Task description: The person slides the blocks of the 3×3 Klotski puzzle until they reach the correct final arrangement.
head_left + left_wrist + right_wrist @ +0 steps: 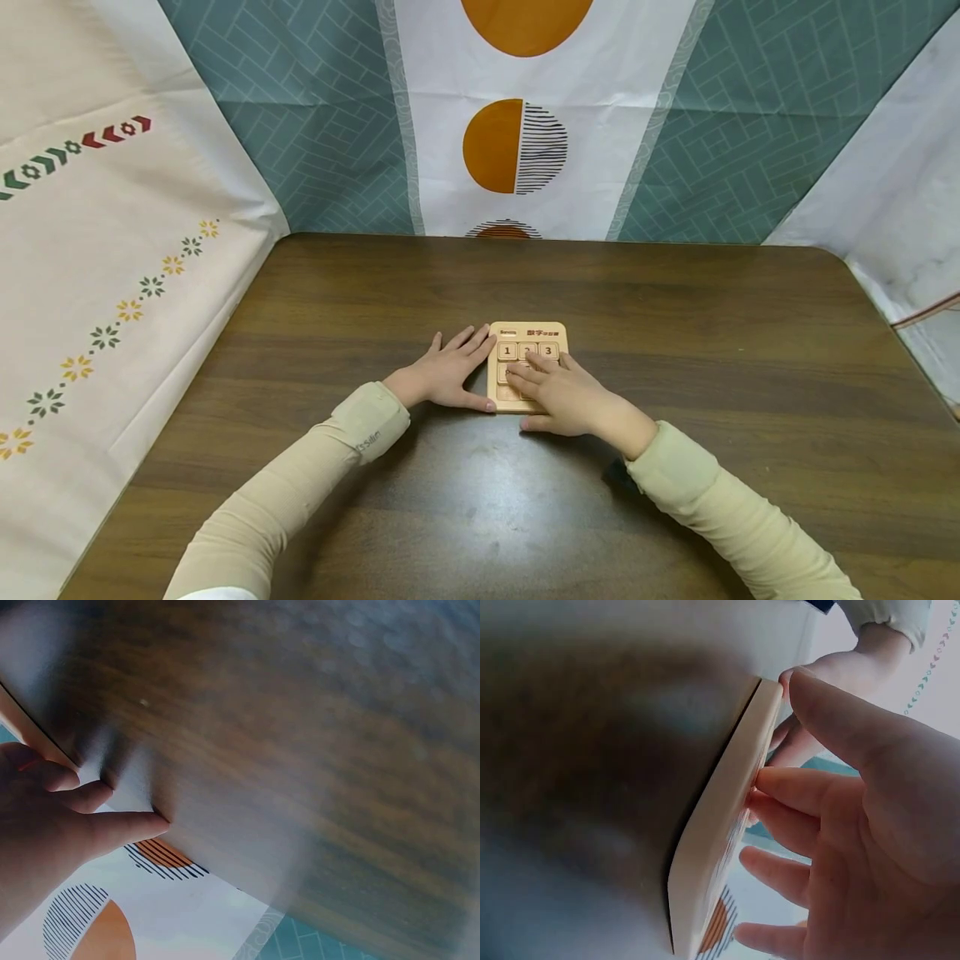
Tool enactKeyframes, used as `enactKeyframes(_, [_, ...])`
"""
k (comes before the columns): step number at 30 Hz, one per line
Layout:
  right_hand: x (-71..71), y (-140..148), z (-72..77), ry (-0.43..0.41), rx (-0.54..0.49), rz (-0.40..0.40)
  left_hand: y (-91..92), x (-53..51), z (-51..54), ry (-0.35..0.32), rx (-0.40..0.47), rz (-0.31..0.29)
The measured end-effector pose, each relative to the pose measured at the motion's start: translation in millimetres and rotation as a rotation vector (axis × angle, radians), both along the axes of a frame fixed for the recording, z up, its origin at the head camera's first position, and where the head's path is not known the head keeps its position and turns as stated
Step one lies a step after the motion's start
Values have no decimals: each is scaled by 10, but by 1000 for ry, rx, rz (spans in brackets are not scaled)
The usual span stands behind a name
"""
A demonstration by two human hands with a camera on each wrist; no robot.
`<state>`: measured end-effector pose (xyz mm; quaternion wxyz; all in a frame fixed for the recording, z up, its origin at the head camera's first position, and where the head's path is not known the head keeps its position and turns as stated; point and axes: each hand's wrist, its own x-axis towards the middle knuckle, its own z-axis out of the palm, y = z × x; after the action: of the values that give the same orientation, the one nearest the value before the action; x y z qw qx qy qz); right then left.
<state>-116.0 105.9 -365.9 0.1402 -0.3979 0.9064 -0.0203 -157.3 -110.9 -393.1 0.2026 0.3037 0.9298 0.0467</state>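
Presently noted flat on wood-grain table (720,350): wooden number-tile puzzle board (521,334). Touching its left side: left hand (447,373), fingers splayed. Resting fingertips on number tiles (548,351): right hand (570,400), thumb and fingers apart.

Two hands: one left hand (450,371), one right hand (566,398). One number board (521,338) lies beneath the right hand, a row of three tiles (548,350) just beyond it. Two wristbands (371,421) sit behind the hands, one bench (337,325) below, three printed circles (491,147) beyond.

My right hand (566,400) hides most lower number tiles (502,372) on the wooden board (513,407). Beyond it, small print (551,333) is unreadable; beside my left hand (453,372), the counter (300,735) is blurred.
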Motion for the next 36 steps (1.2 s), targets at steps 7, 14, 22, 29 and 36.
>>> enactKeyframes(7, [94, 10, -13, -5, -8, 5, -2, -2, 2, -5, 7, 1])
enactKeyframes(14, [184, 11, -11, 14, -31, 22, -7, -6, -18, 6, 8, 0])
enactKeyframes(22, [206, 50, -29, 27, -33, 32, -3, 0, -23, 14, 27, -7])
enactKeyframes(29, [162, 177, -20, -15, -36, -6, 12, -1, -24, 9, 8, 3])
enactKeyframes(36, [93, 304, -3, -10, -31, -68, 3, -2, -21, 23, 10, -10])
